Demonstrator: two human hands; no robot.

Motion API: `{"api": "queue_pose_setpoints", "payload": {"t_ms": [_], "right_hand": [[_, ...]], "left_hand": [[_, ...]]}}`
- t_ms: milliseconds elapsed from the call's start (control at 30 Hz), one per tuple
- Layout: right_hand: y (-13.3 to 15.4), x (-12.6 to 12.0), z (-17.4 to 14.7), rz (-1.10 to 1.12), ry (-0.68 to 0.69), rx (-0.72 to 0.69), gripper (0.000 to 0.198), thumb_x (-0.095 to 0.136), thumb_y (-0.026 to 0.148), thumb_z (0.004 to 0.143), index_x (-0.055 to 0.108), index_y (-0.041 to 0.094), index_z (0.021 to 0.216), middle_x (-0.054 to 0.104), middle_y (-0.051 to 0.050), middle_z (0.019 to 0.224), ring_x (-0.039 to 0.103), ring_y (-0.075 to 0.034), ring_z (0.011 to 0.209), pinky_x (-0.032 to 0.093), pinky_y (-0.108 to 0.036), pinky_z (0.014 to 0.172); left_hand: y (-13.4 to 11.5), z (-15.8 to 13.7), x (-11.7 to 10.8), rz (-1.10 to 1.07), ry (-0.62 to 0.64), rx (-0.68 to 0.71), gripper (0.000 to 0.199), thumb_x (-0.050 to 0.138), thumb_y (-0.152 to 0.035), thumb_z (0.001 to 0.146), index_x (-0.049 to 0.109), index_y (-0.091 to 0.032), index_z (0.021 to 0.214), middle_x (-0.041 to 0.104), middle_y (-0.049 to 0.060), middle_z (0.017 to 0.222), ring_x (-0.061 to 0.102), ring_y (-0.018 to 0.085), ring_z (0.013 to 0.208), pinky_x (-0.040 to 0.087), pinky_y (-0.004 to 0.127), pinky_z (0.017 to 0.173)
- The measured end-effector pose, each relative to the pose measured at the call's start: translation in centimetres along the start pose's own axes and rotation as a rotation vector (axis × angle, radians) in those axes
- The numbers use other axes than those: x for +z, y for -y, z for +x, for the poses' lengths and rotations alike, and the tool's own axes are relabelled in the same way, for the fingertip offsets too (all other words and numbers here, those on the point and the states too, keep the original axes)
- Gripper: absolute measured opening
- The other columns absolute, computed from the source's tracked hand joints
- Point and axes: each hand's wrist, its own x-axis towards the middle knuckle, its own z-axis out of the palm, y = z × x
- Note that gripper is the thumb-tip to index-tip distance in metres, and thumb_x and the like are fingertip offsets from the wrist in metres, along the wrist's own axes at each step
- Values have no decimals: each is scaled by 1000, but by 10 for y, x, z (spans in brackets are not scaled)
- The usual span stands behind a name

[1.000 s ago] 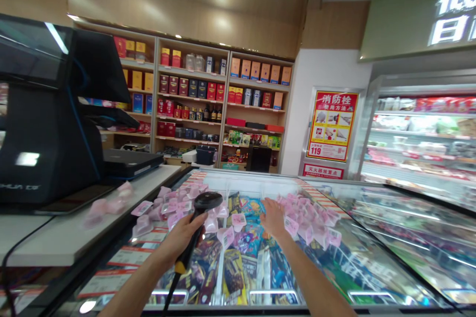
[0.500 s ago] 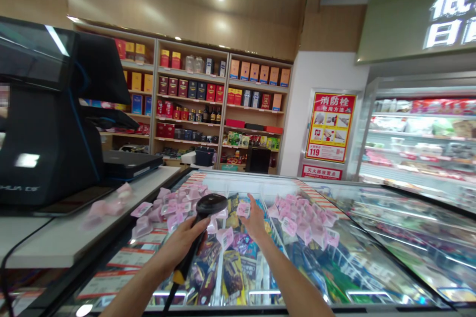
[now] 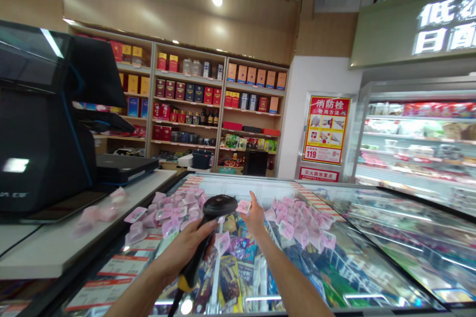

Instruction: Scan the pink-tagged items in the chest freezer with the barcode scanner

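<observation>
My left hand (image 3: pixel 189 245) is wrapped round the handle of a black and yellow barcode scanner (image 3: pixel 220 205), whose head points toward my right hand. Between the fingers of my right hand (image 3: pixel 255 218) is a small pink plastic cup (image 3: pixel 243 207) with a barcode label facing me. On the freezer's glass lid, a heap of similar pink cups (image 3: pixel 174 210) lies left of the scanner, and a second heap (image 3: pixel 297 220) lies right of my right hand. One loose pink cup (image 3: pixel 222 242) sits just below the scanner head.
A chest freezer (image 3: pixel 238 301) with packaged goods under its glass spans the front. On the left, a white counter (image 3: pixel 37 257) bears a black checkout terminal (image 3: pixel 33 148) and several pink cups (image 3: pixel 98 214). Behind stand shelves of boxes (image 3: pixel 186 91).
The scanner in my left hand has moved right, closer to the cup in my right hand. The camera view has shifted slightly.
</observation>
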Motion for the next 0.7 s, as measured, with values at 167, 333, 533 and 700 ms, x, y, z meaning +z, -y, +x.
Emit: {"api": "queue_pose_setpoints", "payload": {"t_ms": [167, 333, 533, 700], "right_hand": [[-7, 2, 0, 20, -8, -31, 72, 59, 25, 56, 31, 21, 122, 57, 2, 69, 53, -18, 70, 37, -29, 70], [-3, -1, 3, -71, -5, -90, 73, 58, 25, 59, 26, 20, 124, 58, -1, 80, 52, -20, 81, 33, -32, 77], [-6, 1, 3, -132, -9, -92, 70, 57, 29, 62, 25, 19, 124, 57, -3, 84, 51, -20, 81, 32, -33, 78], [-10, 4, 1, -166, -70, -130, 66, 54, 27, 64, 25, 17, 123, 56, -5, 88, 49, -20, 83, 32, -34, 78]], "left_hand": [[-3, 0, 1, -24, 2, 3, 31, 48, -46, 69, 48, -17, 61, 50, -4, 52, 44, 8, 44, 36, 20, 45], [-6, -1, 7, -64, 70, 7, 28, 49, -44, 69, 49, -16, 64, 52, -3, 54, 45, 7, 45, 35, 20, 45], [-3, 3, 5, -122, 74, -8, 27, 50, -43, 69, 48, -17, 66, 52, -3, 55, 46, 8, 45, 36, 20, 45], [-7, 0, 7, -173, 62, -79, 27, 54, -43, 65, 49, -17, 66, 54, -3, 55, 47, 8, 45, 36, 20, 44]]}}
